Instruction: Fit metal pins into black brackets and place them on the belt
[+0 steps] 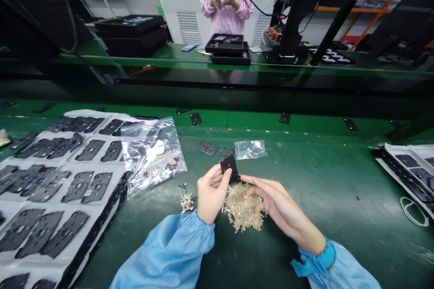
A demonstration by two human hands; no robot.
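My left hand is closed on a flat black plastic part, thumb across its face, tilted up above the bench. With fingers apart, my right hand reaches in from the right. Its index fingertip is at the lower right edge of the black part; whether a tiny piece sits under it cannot be made out. The other fingers hang over a heap of small beige pieces. A smaller cluster of beige pieces lies left of my left wrist. Just behind the held part are more flat black parts.
A white compartment tray with rows of black parts fills the left. A clear bag of beige pieces overlaps it. A small clear bag lies behind my hands. Another tray stands right. Across the bench is a person in pink.
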